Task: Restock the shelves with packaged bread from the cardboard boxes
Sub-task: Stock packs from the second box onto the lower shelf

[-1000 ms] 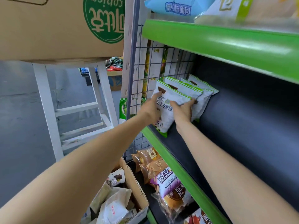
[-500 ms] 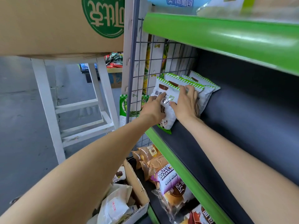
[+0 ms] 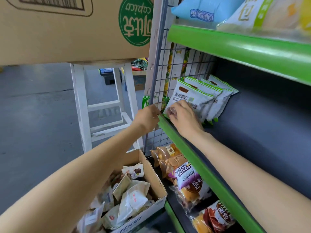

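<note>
Several white bread packets with green striped tops stand in a row at the left end of the dark middle shelf (image 3: pixel 260 132). My right hand (image 3: pixel 183 116) lies on the lower left corner of the front bread packet (image 3: pixel 193 96), fingers curled onto it. My left hand (image 3: pixel 148 116) is off the packet, at the left end of the shelf's green front edge (image 3: pixel 193 157), by the wire grid; its fingers are loosely bent and hold nothing. An open cardboard box (image 3: pixel 151 175) below my left arm holds several loose bread packets (image 3: pixel 133 199).
A wire grid panel (image 3: pixel 161 73) closes the shelf's left side. A large cardboard box (image 3: pixel 67 31) rests on a white stool (image 3: pixel 80 106) at upper left. The lower shelf holds brown and purple bread bags (image 3: pixel 188 179). The upper green shelf (image 3: pixel 235 46) carries a blue packet (image 3: pixel 198 9).
My left hand has come off the front packet and moved left to the shelf's corner. My right hand slid down to the packet's lower left corner. The packet stands more upright against the row.
</note>
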A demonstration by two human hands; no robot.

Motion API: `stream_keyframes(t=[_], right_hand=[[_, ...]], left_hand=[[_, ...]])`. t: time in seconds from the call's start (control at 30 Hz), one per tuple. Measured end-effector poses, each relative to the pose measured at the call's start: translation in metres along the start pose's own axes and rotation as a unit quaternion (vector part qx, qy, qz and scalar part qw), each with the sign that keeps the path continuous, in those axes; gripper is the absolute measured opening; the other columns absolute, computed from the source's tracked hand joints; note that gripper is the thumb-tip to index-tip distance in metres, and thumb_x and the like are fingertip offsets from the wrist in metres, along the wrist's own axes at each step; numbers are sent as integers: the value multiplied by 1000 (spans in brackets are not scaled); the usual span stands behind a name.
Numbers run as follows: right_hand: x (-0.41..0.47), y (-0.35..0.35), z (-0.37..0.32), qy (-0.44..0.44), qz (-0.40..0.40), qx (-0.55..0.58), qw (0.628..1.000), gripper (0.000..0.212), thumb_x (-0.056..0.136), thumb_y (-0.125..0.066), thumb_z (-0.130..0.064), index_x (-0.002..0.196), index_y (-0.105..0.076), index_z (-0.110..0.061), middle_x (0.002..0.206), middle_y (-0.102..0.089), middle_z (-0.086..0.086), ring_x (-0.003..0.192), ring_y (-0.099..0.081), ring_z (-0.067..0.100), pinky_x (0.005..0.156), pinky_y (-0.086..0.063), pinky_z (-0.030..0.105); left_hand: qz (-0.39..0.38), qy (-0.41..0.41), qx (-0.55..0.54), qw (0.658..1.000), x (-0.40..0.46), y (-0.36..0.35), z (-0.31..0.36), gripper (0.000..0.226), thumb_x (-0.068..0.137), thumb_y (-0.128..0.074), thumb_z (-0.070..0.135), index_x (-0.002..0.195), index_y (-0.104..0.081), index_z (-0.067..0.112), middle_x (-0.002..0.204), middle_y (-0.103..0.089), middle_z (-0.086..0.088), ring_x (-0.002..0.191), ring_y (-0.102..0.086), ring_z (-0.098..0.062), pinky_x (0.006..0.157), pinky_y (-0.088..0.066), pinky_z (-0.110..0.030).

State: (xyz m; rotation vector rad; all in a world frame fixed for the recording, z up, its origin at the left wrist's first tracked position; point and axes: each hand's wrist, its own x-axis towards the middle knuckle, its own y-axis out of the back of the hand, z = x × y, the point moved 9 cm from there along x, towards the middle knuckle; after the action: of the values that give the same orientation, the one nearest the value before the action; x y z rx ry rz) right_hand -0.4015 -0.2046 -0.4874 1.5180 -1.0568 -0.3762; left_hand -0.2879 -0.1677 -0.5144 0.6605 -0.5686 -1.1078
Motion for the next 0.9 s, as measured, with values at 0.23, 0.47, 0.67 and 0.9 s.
stream_keyframes(t=[0.23, 0.47, 0.67, 0.9], right_hand=[[-55, -136, -81, 38, -248, 40, 967, 32, 94, -48, -13, 125, -55, -5, 128, -53, 13, 120, -49, 27, 92, -38, 29], [-101, -299, -100, -4, -384, 79, 920, 36, 92, -53, -17, 127, -53, -11, 124, -57, 14, 109, -55, 29, 81, -43, 32], [-130, -405, -91, -30, -463, 79, 883, 71, 90, -57, -27, 149, -19, -31, 152, -23, 17, 136, -32, 35, 106, -35, 38], [-131, -483, -56, -374, -382, 334, 776, 102, 85, -66, -32, 151, 10, -14, 154, -27, 10, 134, -39, 30, 110, -37, 43]], left_hand=[[-37, 138, 61, 988, -73, 0, -153, 15, 88, -50, 14, 94, -63, 20, 100, -69, -6, 93, -64, -28, 80, -54, -33], [-80, 197, 124, 969, -126, -35, -299, 23, 91, -46, 18, 104, -63, 10, 109, -65, -14, 99, -60, -33, 84, -51, -39], [-211, 216, 232, 925, -154, -79, -383, 79, 81, -63, 50, 147, -23, 34, 156, -19, -2, 144, -13, -29, 112, -20, -55], [-206, 200, 325, 901, -143, -94, -414, 98, 63, -70, 66, 143, -19, 42, 147, -25, -8, 135, -23, -35, 103, -29, -60]])
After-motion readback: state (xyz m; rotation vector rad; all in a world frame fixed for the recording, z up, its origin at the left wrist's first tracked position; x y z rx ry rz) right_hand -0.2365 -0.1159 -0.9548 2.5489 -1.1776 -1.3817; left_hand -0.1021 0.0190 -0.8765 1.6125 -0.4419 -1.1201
